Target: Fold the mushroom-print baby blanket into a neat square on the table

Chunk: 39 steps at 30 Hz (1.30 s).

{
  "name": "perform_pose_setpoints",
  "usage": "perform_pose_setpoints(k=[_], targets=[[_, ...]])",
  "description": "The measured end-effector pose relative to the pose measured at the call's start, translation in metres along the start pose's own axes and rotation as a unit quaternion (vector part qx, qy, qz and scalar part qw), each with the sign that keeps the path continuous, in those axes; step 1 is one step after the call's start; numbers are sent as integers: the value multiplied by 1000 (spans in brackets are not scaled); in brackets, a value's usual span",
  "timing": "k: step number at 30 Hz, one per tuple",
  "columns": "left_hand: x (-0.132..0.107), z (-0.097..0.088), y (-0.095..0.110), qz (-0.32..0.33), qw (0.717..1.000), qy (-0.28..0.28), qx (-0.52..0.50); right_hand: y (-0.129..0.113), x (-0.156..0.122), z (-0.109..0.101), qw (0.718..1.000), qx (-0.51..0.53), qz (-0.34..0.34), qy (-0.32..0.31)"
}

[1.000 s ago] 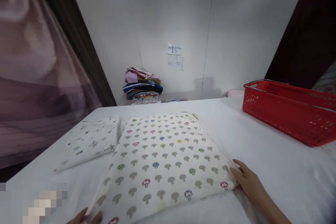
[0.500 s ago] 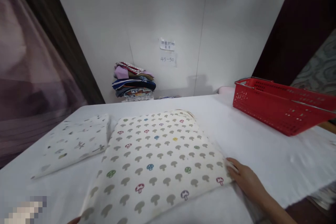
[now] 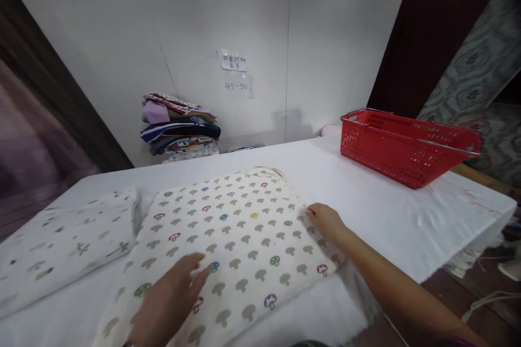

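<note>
A folded cream cloth point(image 3: 244, 238) printed with grey and coloured mushrooms lies flat on the white-covered table in front of me. Over its near left part is my left hand point(image 3: 169, 295), thumb and fingers apart, with nothing in it. My right hand point(image 3: 328, 222) is at the cloth's right edge, its fingers closed together there; the underside of the grip is hidden. Left of the mushroom cloth lies a second folded white cloth point(image 3: 69, 238) with small plant-like prints.
A red plastic basket point(image 3: 382, 149) with metal handles stands at the table's back right. Against the wall is a stack of folded clothes and fabrics point(image 3: 179, 127). Paper signs point(image 3: 234, 59) hang on the wall. At left there is a pinkish curtain point(image 3: 32, 135).
My left hand has come up from the bottom edge onto the cloth. My right hand has slid from the near right corner farther along the right edge. The view has shifted right.
</note>
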<state>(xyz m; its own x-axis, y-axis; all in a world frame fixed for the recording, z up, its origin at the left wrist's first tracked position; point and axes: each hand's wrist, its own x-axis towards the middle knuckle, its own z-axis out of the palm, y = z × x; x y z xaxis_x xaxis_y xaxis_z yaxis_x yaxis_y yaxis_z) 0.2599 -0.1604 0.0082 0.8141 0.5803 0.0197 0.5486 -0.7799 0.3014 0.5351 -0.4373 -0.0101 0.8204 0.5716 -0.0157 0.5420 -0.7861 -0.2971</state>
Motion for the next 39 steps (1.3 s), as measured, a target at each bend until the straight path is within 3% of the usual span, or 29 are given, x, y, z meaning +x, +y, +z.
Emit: perform_pose_setpoints(k=[3, 6, 11, 16, 22, 30, 39], targets=[[30, 7, 66, 101, 992, -62, -31, -1, 17, 6, 998, -17, 48, -25], [59, 23, 115, 156, 981, -92, -67, 0, 20, 10, 997, -3, 66, -33], [108, 57, 172, 165, 968, -127, -137, -4, 13, 15, 998, 16, 61, 3], [144, 86, 214, 141, 968, -134, -156, -9, 6, 22, 998, -19, -2, 62], [163, 108, 231, 95, 976, -149, -128, -13, 7, 28, 996, -62, -28, 56], [175, 110, 243, 69, 978, -188, -63, -16, 5, 26, 998, -4, -48, 51], [188, 106, 241, 55, 960, -255, -102, 2, 8, 16, 998, 35, 46, -15]])
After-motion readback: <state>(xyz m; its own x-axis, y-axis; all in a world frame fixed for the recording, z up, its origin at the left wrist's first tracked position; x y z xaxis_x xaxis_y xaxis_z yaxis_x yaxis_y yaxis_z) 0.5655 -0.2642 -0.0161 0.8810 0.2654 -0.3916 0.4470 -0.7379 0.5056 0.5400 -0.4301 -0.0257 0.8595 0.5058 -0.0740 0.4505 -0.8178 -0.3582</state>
